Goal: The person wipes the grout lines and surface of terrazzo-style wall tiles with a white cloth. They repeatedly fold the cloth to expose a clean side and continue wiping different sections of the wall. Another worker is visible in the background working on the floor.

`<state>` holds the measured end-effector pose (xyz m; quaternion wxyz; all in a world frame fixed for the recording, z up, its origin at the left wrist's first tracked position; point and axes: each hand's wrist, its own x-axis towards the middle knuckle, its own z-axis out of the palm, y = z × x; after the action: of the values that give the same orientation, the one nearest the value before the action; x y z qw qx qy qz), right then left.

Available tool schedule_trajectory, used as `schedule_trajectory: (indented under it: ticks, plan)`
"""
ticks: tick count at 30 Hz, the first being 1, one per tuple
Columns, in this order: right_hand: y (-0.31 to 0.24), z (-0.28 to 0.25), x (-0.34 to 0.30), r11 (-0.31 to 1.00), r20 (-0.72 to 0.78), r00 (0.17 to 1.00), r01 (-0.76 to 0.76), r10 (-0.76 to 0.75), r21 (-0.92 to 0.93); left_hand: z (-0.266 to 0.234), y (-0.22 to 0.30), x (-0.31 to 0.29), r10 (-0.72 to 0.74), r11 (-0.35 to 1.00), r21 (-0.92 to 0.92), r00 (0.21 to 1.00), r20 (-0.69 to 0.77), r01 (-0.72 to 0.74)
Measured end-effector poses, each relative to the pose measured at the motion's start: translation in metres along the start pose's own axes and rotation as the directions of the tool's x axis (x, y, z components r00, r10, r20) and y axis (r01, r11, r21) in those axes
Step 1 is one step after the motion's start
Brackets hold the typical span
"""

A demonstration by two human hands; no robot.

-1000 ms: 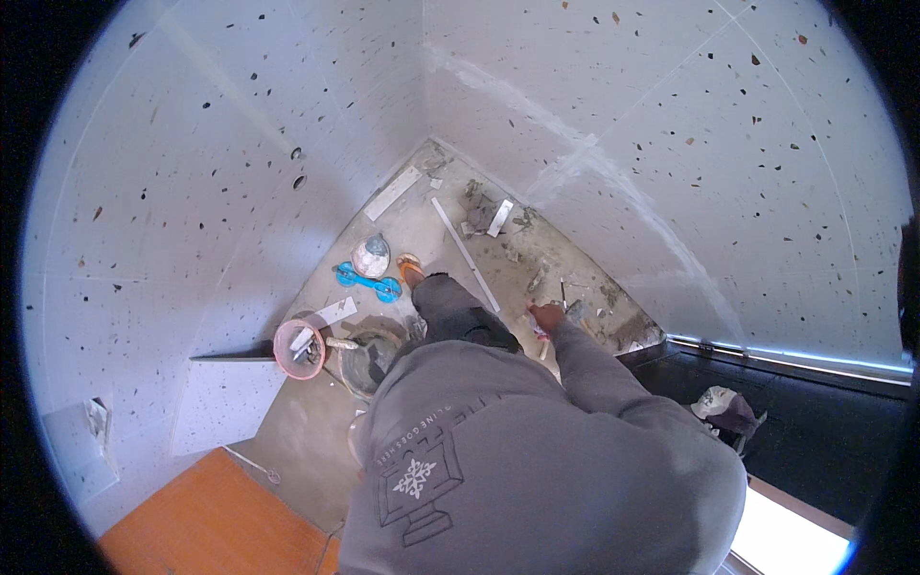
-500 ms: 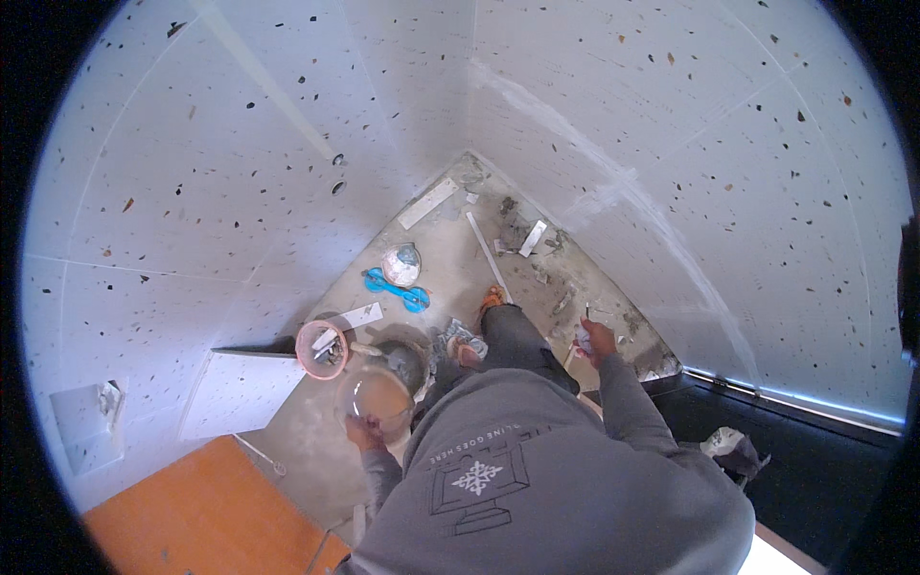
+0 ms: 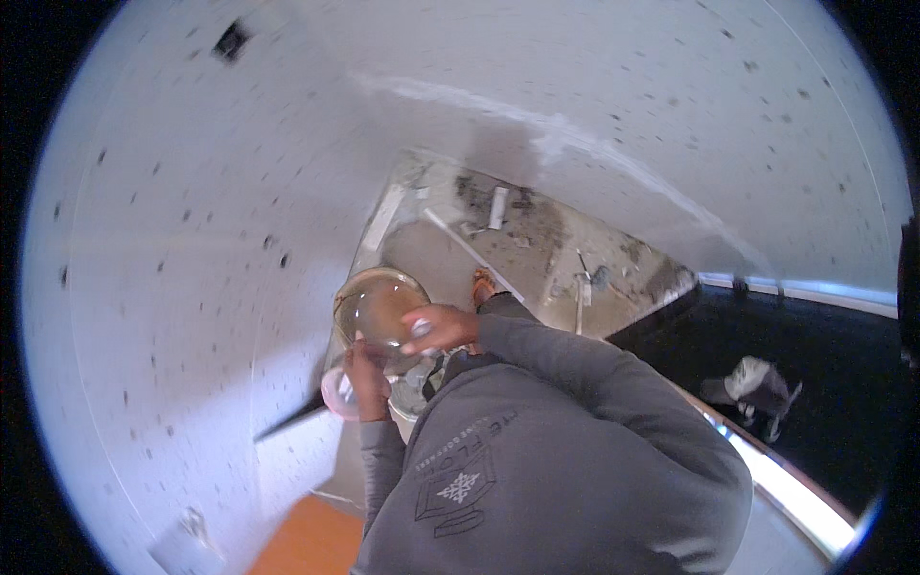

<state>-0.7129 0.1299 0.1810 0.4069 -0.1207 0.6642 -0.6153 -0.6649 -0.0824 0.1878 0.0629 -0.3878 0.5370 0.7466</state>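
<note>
A round, see-through bowl (image 3: 376,299) with a tan tint is held up in front of me, over the left side of the floor. My left hand (image 3: 366,376) grips its near rim. Over the bowl's right edge reaches my right hand (image 3: 445,328), fingers closed around a small whitish thing (image 3: 422,329) whose kind I cannot make out. Below the left hand, a pink bucket (image 3: 337,391) is partly hidden. Next to it, a grey bucket (image 3: 409,395) shows in part under my hands. Motion smears the picture somewhat.
Speckled pale walls meet in the corner ahead. On the dirty floor lie a white strip (image 3: 384,217), a long thin strip (image 3: 471,253) and a short white piece (image 3: 498,208). An orange board (image 3: 309,539) is at lower left; a black surface (image 3: 815,345) bears a grey-white bundle (image 3: 752,380) at right.
The bowl has gone up and forward in my left hand. My right hand has crossed from the right side to the bowl with the whitish thing. The view has turned.
</note>
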Motion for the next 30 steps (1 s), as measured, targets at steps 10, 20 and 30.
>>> schedule_trajectory:
  ticks: [10, 20, 30]
  plan:
    - [-0.022, -0.081, -0.024, 0.923, -0.268, 0.945, 0.263, -0.187, 0.281, 0.191, 0.037, 0.027, -0.087, 0.932, 0.356, 0.908, 0.410, -0.071]
    - [0.032, -0.132, -0.060, 0.984, -0.854, 0.491, -0.038, 0.170, 0.174, 0.302, 0.039, 0.062, -0.343, 0.739, 0.620, 0.645, 0.683, -0.263]
    - [0.048, -0.125, -0.093, 0.664, -0.723, -0.017, 0.409, 0.691, 0.626, 0.400, 0.166, 0.154, 0.361, 0.550, 0.067, 0.309, 0.880, -0.833]
